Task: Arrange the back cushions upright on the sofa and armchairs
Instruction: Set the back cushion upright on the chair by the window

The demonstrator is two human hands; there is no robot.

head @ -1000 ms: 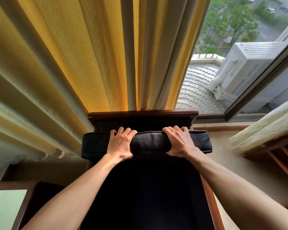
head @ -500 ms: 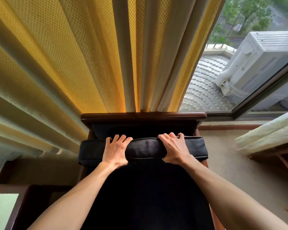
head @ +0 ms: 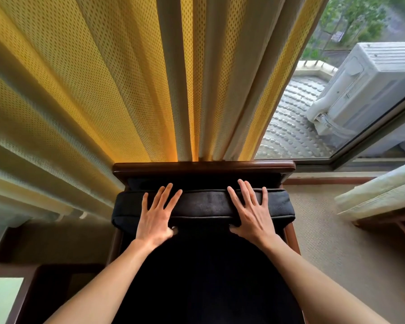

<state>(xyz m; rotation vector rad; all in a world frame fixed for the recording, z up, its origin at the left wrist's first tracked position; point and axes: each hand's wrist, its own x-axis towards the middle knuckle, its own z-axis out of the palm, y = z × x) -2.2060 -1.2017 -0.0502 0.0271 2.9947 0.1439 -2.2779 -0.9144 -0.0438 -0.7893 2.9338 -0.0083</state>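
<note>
The cushion [head: 202,203] is a long black pad with piped seams along its edges and a soft, slightly matte cover. It stands in the armchair [head: 204,168], its top edge just below the chair's dark, polished wooden top rail, and it spans the chair from side to side, bulging a little past the frame at both ends. Its front face drops away into shadow, so how far down it reaches cannot be told.

The left hand [head: 156,217] lies flat on the top edge left of centre, its fingers [head: 165,195] spread and extended over the pad toward the rail, the thumb tucked against the front face. The right hand [head: 253,215] mirrors it right of centre, fingers [head: 244,192] likewise splayed and straight, thumb low on the front. Neither hand is clenched; both rest open-palmed on the fabric. Bare forearms run back to the bottom of the view.

Right behind the rail hangs a curtain [head: 98,85] of yellow, finely perforated weave in deep vertical folds. To its right a window [head: 369,141] shows a white ribbed outdoor unit [head: 365,87] on a bumpy grey roof surface, with trees beyond. Beige carpet [head: 325,235] lies right of the chair. At lower left is a dark wooden tabletop [head: 31,291] with a pale green inset.
</note>
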